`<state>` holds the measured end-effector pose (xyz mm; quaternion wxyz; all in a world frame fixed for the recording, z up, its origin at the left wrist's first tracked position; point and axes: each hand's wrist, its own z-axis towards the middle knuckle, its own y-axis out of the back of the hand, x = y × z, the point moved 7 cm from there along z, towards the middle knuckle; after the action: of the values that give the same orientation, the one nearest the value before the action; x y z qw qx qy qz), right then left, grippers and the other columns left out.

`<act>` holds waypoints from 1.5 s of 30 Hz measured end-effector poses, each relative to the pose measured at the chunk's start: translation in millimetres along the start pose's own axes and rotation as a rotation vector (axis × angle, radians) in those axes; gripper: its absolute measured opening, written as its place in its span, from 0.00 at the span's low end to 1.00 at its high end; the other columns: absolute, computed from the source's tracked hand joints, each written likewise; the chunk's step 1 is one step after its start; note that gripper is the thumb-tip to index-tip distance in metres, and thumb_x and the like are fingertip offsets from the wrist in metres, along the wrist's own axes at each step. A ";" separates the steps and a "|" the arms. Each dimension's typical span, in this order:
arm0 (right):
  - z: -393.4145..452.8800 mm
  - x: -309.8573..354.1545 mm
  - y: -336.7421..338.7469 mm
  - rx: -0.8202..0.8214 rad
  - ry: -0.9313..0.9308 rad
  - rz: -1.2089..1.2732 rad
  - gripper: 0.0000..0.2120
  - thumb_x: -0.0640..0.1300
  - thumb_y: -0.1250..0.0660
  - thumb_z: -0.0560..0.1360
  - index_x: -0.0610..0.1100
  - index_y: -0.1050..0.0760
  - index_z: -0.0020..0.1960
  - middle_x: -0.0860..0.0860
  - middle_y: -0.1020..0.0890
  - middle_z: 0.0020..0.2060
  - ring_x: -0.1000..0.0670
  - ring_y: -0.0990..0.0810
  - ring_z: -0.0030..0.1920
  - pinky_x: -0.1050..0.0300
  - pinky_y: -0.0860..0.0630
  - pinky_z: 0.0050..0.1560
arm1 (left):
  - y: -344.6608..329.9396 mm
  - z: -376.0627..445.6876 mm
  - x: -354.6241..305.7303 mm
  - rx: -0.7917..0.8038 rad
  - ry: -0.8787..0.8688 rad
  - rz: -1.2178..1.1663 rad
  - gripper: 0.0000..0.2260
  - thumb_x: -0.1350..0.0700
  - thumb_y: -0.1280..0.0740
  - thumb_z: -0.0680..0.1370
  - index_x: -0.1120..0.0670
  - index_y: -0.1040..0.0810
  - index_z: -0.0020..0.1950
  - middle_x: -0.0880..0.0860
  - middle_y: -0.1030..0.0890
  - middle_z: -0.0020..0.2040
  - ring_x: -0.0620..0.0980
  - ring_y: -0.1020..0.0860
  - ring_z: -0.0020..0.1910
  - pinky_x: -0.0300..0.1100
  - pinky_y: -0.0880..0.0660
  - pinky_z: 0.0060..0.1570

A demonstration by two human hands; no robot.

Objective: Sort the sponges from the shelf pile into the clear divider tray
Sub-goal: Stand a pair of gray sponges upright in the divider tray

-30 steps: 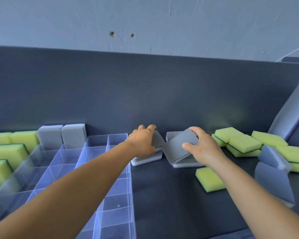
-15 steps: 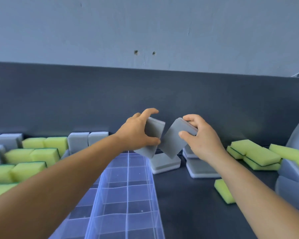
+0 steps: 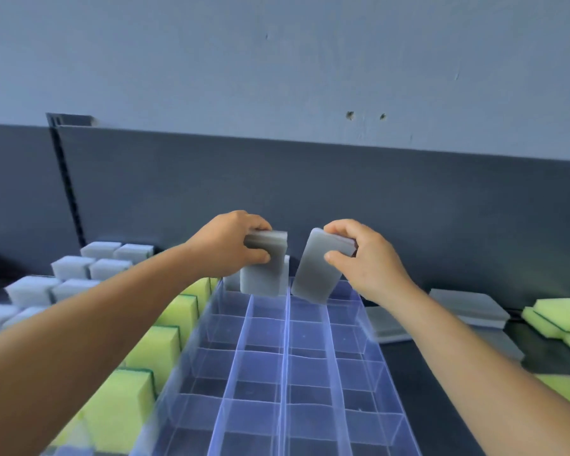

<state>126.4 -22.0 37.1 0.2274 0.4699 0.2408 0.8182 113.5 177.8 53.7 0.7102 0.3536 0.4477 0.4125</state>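
Note:
My left hand [image 3: 226, 245] grips a grey sponge [image 3: 265, 269] by its top, held upright over the far end of the clear divider tray [image 3: 287, 363]. My right hand [image 3: 367, 258] grips a second grey sponge [image 3: 316, 274], tilted, just right of the first and above the tray's far cells. The two sponges hang close together without touching. Standing yellow-green sponges [image 3: 165, 343] and grey sponges [image 3: 76, 268] fill the tray's left columns. The cells below the hands show only the dark shelf through them.
Flat grey sponges [image 3: 468, 306] lie on the dark shelf right of the tray, with loose yellow-green sponges [image 3: 560, 317] at the far right edge. A dark back panel [image 3: 408, 199] rises behind everything, under a pale wall.
Both hands lifted their grey sponges off the shelf pile and carried them left, over the far end of the tray. My view has swung left with them.

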 end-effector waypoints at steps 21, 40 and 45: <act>24.6 9.1 -107.3 0.184 0.085 -0.222 0.16 0.39 0.34 0.73 0.53 0.26 0.58 0.58 0.26 0.53 0.50 0.25 0.50 0.59 0.31 0.48 | -34.6 3.8 69.3 0.185 0.056 0.347 0.13 0.50 0.31 0.72 0.50 0.23 0.56 0.52 0.24 0.57 0.55 0.25 0.54 0.44 0.26 0.45; 12.3 10.0 -108.1 0.310 0.068 -0.373 0.27 0.46 0.33 0.73 0.51 0.37 0.70 0.55 0.32 0.68 0.49 0.34 0.66 0.53 0.31 0.62 | -43.9 3.5 59.1 0.228 -0.006 0.463 0.27 0.43 0.30 0.72 0.53 0.28 0.66 0.51 0.28 0.64 0.51 0.33 0.65 0.49 0.26 0.57; 1.6 9.6 -79.3 0.288 0.089 -0.413 0.29 0.49 0.33 0.74 0.50 0.40 0.72 0.56 0.35 0.71 0.51 0.39 0.70 0.53 0.33 0.65 | -42.9 1.8 21.2 0.184 -0.078 0.408 0.26 0.40 0.31 0.72 0.52 0.29 0.66 0.50 0.27 0.63 0.51 0.31 0.64 0.49 0.26 0.58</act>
<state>135.1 45.9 -4.1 0.3095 0.4021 0.4555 0.7315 132.3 179.1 9.6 0.5936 0.5158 0.3750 0.4908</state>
